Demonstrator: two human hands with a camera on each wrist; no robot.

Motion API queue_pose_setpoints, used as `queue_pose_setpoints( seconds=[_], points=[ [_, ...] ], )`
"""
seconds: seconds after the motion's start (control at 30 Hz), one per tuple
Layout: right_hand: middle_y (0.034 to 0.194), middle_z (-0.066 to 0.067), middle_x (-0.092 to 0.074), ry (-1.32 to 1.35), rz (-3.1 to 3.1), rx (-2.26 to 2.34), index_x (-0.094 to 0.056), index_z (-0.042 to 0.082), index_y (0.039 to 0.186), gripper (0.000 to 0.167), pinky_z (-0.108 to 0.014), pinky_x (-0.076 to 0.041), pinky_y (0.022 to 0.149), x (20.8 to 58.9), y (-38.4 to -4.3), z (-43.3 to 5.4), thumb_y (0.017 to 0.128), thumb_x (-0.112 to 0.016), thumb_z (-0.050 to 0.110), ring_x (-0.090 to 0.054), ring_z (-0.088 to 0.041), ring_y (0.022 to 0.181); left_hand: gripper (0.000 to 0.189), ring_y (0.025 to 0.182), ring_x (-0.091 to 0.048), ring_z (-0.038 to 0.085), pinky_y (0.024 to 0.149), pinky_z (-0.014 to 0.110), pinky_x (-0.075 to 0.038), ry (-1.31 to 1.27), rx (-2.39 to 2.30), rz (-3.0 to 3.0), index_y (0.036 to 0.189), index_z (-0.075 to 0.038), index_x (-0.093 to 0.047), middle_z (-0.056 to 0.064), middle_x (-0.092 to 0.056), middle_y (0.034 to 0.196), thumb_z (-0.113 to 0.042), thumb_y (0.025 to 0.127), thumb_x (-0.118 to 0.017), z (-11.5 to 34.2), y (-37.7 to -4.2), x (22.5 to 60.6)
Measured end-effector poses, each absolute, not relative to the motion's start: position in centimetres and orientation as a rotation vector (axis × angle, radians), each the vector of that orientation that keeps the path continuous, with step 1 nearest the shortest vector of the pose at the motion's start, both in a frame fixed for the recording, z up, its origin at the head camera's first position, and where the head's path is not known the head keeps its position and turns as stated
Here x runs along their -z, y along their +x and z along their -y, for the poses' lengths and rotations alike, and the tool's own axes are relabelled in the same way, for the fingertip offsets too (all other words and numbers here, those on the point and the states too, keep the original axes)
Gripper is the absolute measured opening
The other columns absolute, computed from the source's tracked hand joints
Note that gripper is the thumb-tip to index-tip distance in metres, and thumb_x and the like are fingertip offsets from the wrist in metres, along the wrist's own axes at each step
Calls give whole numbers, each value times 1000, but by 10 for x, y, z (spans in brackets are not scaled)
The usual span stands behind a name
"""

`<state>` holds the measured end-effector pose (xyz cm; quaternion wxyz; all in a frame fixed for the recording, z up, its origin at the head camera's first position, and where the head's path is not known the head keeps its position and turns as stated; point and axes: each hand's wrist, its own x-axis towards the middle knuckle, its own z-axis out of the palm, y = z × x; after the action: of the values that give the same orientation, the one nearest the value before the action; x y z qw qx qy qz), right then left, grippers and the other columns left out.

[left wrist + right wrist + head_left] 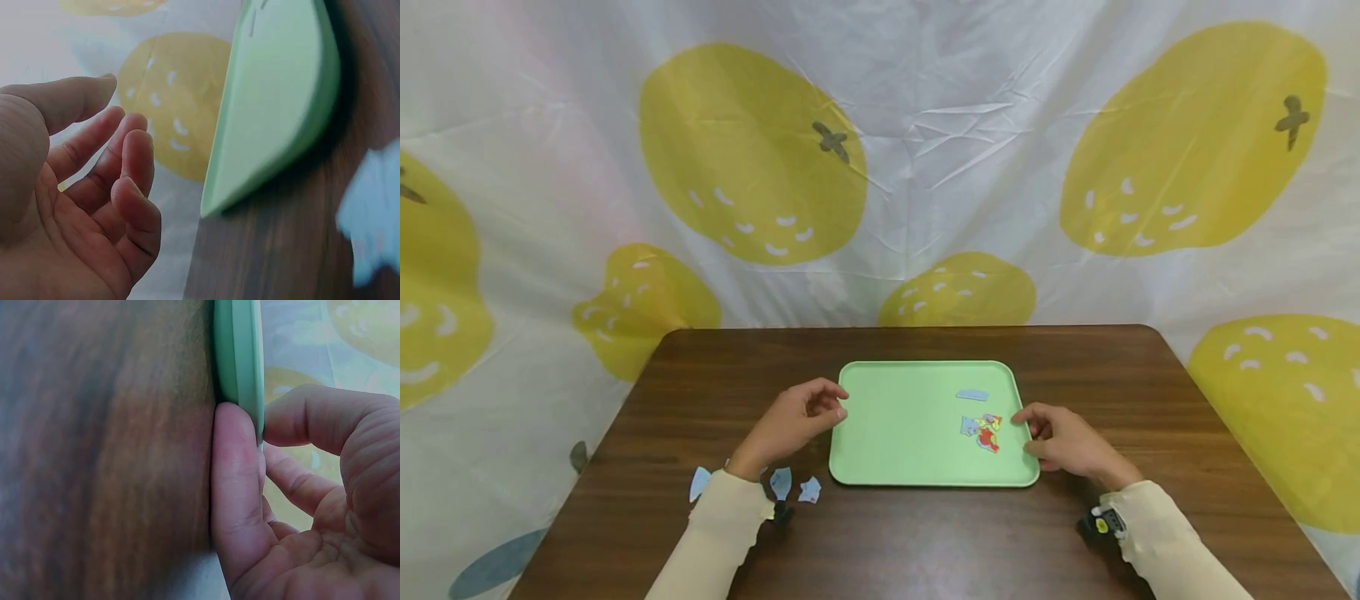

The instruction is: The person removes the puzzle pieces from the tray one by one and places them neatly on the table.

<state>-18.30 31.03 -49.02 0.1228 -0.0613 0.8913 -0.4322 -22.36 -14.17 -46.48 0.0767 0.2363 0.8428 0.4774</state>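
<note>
Head view: fruit-print cloth (955,192) hangs behind a brown table (925,542).

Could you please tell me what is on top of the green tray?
On the green tray lie a pale blue strip and a cluster of colourful pieces, both right of centre. The tray covers the tabletop beneath, so anything under there cannot be seen.

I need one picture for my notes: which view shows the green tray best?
The head view: it shows nearly the whole green tray from above. The left wrist view has only a cut-off part; the right wrist view, just a strip of edge by the right hand.
</note>
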Motion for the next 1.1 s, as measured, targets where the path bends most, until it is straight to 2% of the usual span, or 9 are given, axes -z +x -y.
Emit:
queue_pose_setpoints(
  seconds=[0.23,0.47,0.7,1.1],
  points=[
    [103,-13,-54,-182,-2598,1262,-66,3,128,40,-33,-60,61,493,-183,-314,88,-72,0,-57,-24,87,35,97,-67,18,84,36,-54,772,-1461,-2459,131,-6,-69,5,-73,110,-27,102,-71,106,-230,461],
    [104,-13,-54,-174,-2612,1249,-67,5,128,40,-34,-60,62,491,-184,-316,89,-72,1,-57,-24,88,34,93,-67,18,68,31,-52,824,-1475,-2407,128,-7,-71,7,-74,107,-27,100,-74,64,-239,466],
    [103,-13,-55,-182,-2607,1253,-67,4,129,40,-34,-61,62,490,-184,-314,90,-72,1,-58,-23,87,37,90,-66,16,58,30,-52,777,-1459,-2331,130,-9,-71,4,-72,112,-28,99,-77,28,-244,476],
    [103,-13,-56,-177,-2612,1259,-67,4,129,41,-33,-60,58,491,-183,-311,89,-72,0,-59,-21,84,35,88,-69,10,66,27,-53,746,-1463,-2264,125,-11,-73,6,-74,119,-18,93,-83,-22,-251,498]
  ],
)
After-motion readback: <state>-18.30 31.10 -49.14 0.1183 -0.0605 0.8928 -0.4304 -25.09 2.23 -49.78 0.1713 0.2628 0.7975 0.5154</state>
